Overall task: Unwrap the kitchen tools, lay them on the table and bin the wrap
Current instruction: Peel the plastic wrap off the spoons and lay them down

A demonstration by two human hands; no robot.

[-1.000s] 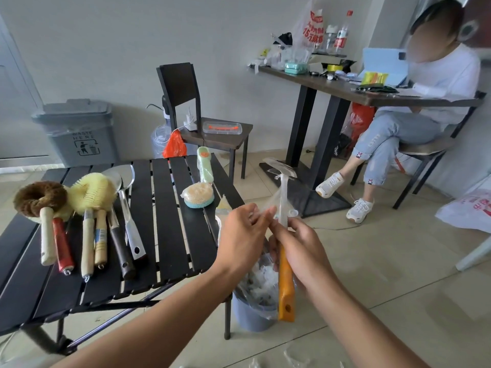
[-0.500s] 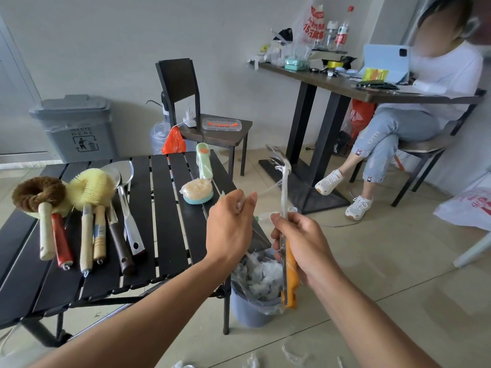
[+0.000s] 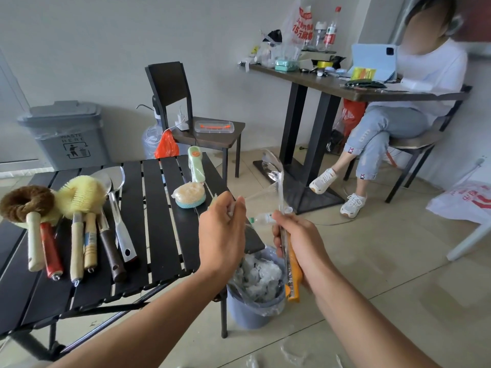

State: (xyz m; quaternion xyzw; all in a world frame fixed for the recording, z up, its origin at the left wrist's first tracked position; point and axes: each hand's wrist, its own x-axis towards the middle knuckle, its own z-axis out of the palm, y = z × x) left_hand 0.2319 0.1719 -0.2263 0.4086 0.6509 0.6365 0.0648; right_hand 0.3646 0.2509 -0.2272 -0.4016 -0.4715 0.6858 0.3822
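Observation:
My right hand (image 3: 299, 240) grips a metal ladle (image 3: 273, 168) by its orange handle, held upright above the small blue bin (image 3: 252, 312). Clear plastic wrap (image 3: 261, 193) stretches from the ladle's stem to my left hand (image 3: 221, 229), which pinches its bunched end to the left. The bin is lined with a bag and full of crumpled wrap. On the black slatted table (image 3: 159, 235) lie unwrapped tools: a brown brush (image 3: 26, 203), a yellow brush (image 3: 79, 192), metal spatulas (image 3: 117, 197), a sponge scrubber (image 3: 190, 195) and a green-handled brush (image 3: 196, 166).
A grey waste bin (image 3: 66, 134) stands by the far wall. A dark chair (image 3: 186, 110) sits behind the table. A person sits at a desk (image 3: 345, 86) on the right. A white plastic bag (image 3: 462, 200) lies at far right. Wrap scraps litter the floor.
My left hand has drawn the wrap away leftward from the ladle, stretching it out. The right hand keeps the ladle upright over the bin.

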